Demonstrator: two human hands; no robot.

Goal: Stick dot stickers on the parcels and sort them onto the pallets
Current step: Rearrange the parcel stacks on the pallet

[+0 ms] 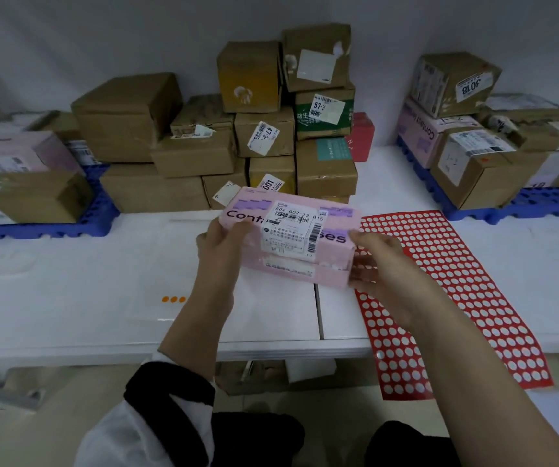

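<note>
1. Roughly mid-job, I'd judge. Left edge of the bench (69,281): the blue left pallet (96,210) already carries several left-pallet parcels (18,183), pink + cardboard, so some sorting looks done there. No dots can be made out on them from this angle.
2. Front-left of centre: three orange dot stickers (173,299) lie in a row on the bench, just beside the left forearm, unused.
3. Back edge, centre: a big pile of cardboard parcels (204,153), stacked several high betw. the two pallets and on neither. That's prob. the bulk of what's left.
4. Centre: the pink parcel (291,237), shipping label up, sits just in front of the pile and seems lifted off the bench.
   - The left hand (219,244) grips its left end, fingers curled under, thumb on top.
   - The right hand (382,267) grasps the right end, fingers wrapped round it.
   - No dot shows on the faces in view, so it prob. needs stickering, then sorting.
5. Right of centre: the red sticker sheet (456,298), w/ rows of white circles, lies on the bench & hangs over the front edge. The right hand is above it. Can't tell if the circles are stickers or peeled spots.
6. Right edge: the blue right pallet (540,200) is loaded w/ right-pallet parcels (466,96). One cardboard box shows a small orange dot (483,160), which fits stickered + sorted.
</note>
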